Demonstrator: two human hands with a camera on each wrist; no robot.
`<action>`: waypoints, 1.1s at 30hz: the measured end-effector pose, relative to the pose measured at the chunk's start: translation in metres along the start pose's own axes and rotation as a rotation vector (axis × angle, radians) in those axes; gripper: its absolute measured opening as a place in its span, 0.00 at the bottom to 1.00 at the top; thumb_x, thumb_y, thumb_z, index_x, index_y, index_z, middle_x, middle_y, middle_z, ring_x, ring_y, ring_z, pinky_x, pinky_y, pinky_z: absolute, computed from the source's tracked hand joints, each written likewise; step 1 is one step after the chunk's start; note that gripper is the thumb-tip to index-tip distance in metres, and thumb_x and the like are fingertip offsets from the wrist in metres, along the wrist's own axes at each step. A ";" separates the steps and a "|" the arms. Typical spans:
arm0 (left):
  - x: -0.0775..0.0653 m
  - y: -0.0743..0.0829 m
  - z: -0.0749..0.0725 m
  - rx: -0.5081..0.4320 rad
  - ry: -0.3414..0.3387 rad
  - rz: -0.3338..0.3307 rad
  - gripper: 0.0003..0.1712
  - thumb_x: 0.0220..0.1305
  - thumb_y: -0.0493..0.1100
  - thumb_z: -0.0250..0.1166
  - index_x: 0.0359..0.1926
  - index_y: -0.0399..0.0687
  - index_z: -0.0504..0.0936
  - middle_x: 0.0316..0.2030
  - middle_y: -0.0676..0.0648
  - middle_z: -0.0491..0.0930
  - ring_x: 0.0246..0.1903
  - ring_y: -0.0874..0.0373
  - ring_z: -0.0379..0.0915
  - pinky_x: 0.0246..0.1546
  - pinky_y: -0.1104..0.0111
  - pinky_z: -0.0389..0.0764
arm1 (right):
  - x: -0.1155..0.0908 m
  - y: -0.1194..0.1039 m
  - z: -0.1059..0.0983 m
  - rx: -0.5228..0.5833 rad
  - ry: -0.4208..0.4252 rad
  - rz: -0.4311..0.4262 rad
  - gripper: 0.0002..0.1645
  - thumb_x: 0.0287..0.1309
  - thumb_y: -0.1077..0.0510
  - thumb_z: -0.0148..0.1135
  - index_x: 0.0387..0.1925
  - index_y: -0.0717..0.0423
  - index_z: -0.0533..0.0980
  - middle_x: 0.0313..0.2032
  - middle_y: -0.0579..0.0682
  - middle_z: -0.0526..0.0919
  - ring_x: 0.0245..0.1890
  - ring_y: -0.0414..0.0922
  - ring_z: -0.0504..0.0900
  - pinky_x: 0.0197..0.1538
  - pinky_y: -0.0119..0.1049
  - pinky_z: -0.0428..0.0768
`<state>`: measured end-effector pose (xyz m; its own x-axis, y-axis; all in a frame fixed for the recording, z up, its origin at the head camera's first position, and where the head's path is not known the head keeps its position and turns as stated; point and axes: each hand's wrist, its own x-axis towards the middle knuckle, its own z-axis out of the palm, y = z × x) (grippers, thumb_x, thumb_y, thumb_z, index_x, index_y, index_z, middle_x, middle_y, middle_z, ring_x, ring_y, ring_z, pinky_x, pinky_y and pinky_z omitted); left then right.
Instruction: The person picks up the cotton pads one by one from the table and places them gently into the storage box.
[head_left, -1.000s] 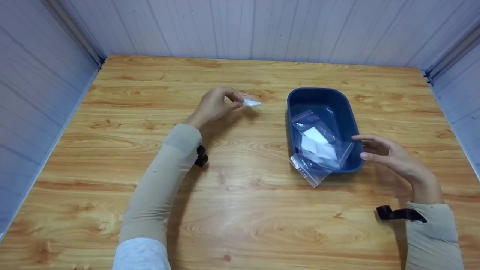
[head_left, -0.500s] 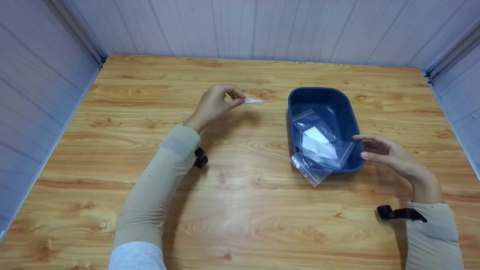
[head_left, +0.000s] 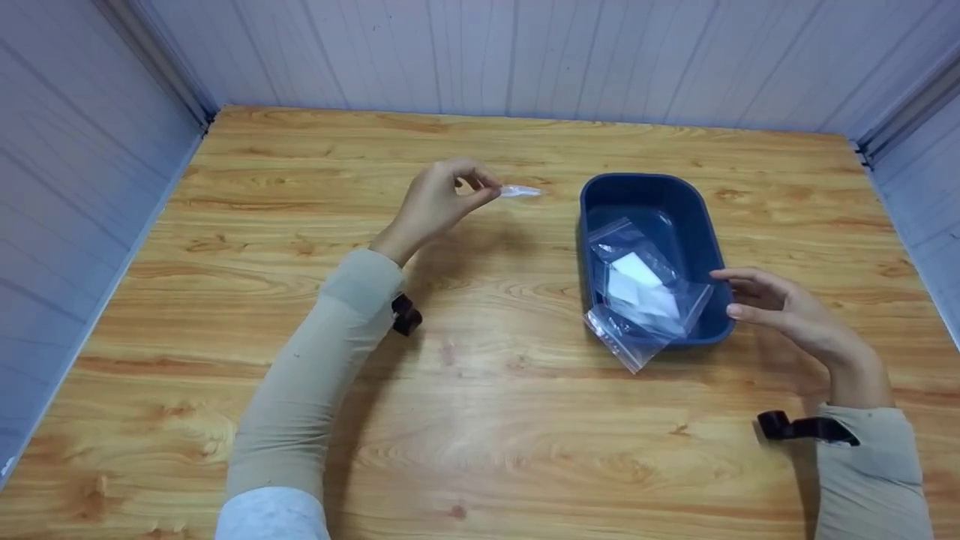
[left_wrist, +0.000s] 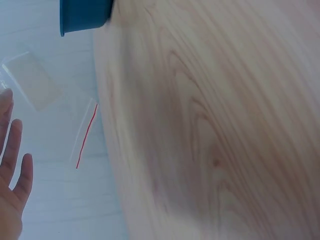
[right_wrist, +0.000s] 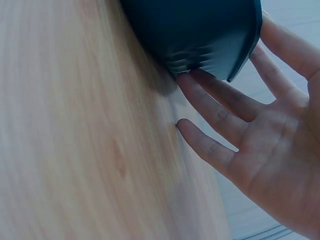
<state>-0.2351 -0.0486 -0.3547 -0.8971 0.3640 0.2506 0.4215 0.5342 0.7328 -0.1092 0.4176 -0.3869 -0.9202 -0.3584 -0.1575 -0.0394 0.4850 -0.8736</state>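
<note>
In the head view my left hand (head_left: 442,196) pinches a small zip bag (head_left: 520,191) between thumb and fingertips, raised over the table left of the bin. The left wrist view shows this clear bag (left_wrist: 86,134) with a red zip line and a flat white piece (left_wrist: 34,80) inside. My right hand (head_left: 799,319) rests its fingertips on the right side of a dark blue plastic bin (head_left: 651,178), near its front corner. From the right wrist, fairly straight fingers (right_wrist: 215,112) touch the bin's outer wall (right_wrist: 195,30).
Several clear zip bags (head_left: 634,289) with white pieces lie in the front half of the bin. One bag corner (head_left: 624,351) hangs over its front left rim. Pale panel walls (head_left: 510,60) bound the wooden table (head_left: 487,435) at the back and sides.
My left hand has lifted the small zip bag up off the table and shifted slightly right and away. The right hand stays at the bin.
</note>
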 end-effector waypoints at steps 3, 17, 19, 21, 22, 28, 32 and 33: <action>0.001 0.006 -0.001 -0.012 0.002 0.002 0.05 0.66 0.47 0.68 0.40 0.55 0.88 0.38 0.59 0.85 0.38 0.68 0.76 0.51 0.68 0.72 | 0.000 0.001 0.001 0.020 0.009 -0.008 0.28 0.70 0.63 0.56 0.70 0.56 0.66 0.62 0.37 0.71 0.59 0.29 0.69 0.54 0.21 0.71; 0.008 0.033 0.011 -0.038 0.012 0.093 0.06 0.66 0.45 0.68 0.41 0.53 0.88 0.39 0.58 0.84 0.41 0.67 0.76 0.48 0.71 0.72 | -0.005 -0.001 -0.002 0.004 -0.006 -0.010 0.28 0.71 0.62 0.56 0.70 0.56 0.65 0.62 0.36 0.71 0.59 0.29 0.70 0.55 0.21 0.71; 0.009 0.038 0.013 -0.045 0.013 0.105 0.06 0.66 0.45 0.68 0.41 0.53 0.88 0.39 0.58 0.84 0.41 0.67 0.75 0.48 0.72 0.73 | -0.005 -0.001 -0.002 0.003 -0.007 -0.007 0.28 0.71 0.62 0.56 0.70 0.56 0.65 0.62 0.36 0.71 0.59 0.29 0.70 0.55 0.21 0.71; 0.011 0.042 0.016 -0.056 0.017 0.115 0.05 0.66 0.45 0.68 0.41 0.53 0.88 0.39 0.58 0.84 0.41 0.67 0.75 0.48 0.72 0.73 | -0.005 -0.001 -0.003 0.007 -0.008 -0.005 0.28 0.71 0.63 0.55 0.70 0.56 0.65 0.63 0.36 0.71 0.59 0.29 0.69 0.54 0.22 0.71; 0.013 0.045 0.017 -0.061 0.021 0.123 0.05 0.66 0.44 0.68 0.41 0.52 0.88 0.39 0.58 0.84 0.41 0.67 0.75 0.48 0.72 0.73 | -0.005 -0.001 -0.003 0.010 -0.007 -0.002 0.28 0.71 0.63 0.56 0.70 0.56 0.65 0.63 0.36 0.71 0.59 0.29 0.69 0.54 0.21 0.71; 0.020 0.057 0.028 -0.061 0.019 0.180 0.05 0.66 0.44 0.68 0.40 0.50 0.88 0.39 0.56 0.85 0.42 0.66 0.75 0.49 0.71 0.73 | -0.005 -0.001 -0.003 0.025 -0.003 0.000 0.28 0.71 0.63 0.56 0.70 0.55 0.66 0.62 0.35 0.71 0.59 0.29 0.69 0.54 0.21 0.71; 0.024 0.063 0.035 -0.054 0.008 0.208 0.06 0.66 0.45 0.68 0.40 0.50 0.88 0.39 0.56 0.85 0.42 0.64 0.75 0.48 0.70 0.72 | -0.005 0.000 -0.002 0.007 -0.010 -0.018 0.29 0.71 0.63 0.55 0.70 0.56 0.65 0.62 0.36 0.71 0.59 0.29 0.70 0.54 0.22 0.72; 0.025 0.065 0.036 -0.056 0.006 0.213 0.05 0.66 0.44 0.68 0.40 0.50 0.88 0.39 0.56 0.85 0.42 0.64 0.75 0.48 0.70 0.72 | -0.005 0.000 -0.002 0.003 -0.013 -0.020 0.29 0.71 0.63 0.55 0.71 0.56 0.65 0.63 0.36 0.71 0.59 0.29 0.69 0.54 0.22 0.72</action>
<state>-0.2251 0.0225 -0.3241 -0.7894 0.4598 0.4068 0.5935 0.4023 0.6971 -0.1054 0.4207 -0.3855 -0.9140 -0.3786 -0.1456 -0.0570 0.4752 -0.8780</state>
